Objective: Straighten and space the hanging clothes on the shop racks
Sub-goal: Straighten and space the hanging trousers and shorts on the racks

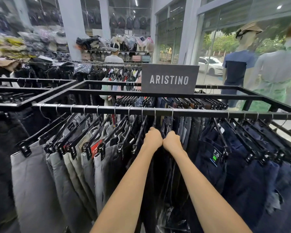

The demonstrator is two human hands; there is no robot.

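Racks [107, 91] are filling the shop floor around me, with mannequins [238, 64] standing at the window [212, 44] and a sign [169, 79] sitting on the nearest one. Across its front a rail [107, 109] is running left to right, and trousers are hanging from it on clip hangers [71, 128]: grey trousers [32, 174] slanting at the left, navy trousers [242, 174] crowding at the right, dark trousers [160, 174] bunching in the middle.

The person is reaching both arms straight into that middle bunch. The left hand [152, 137] and right hand [171, 140] are sitting knuckle to knuckle just under the rail, each fist curling into the top of the dark trousers. The fingertips are hiding in the cloth, so I am judging, not seeing, that each is clamping a hanger or waistband.

Since the hooks [154, 111] are riding on the rail, any spacing is going to be sideways. The left hand is lying nearer the grey side and the right nearer the navy, so parting the fists looks like the coming move.
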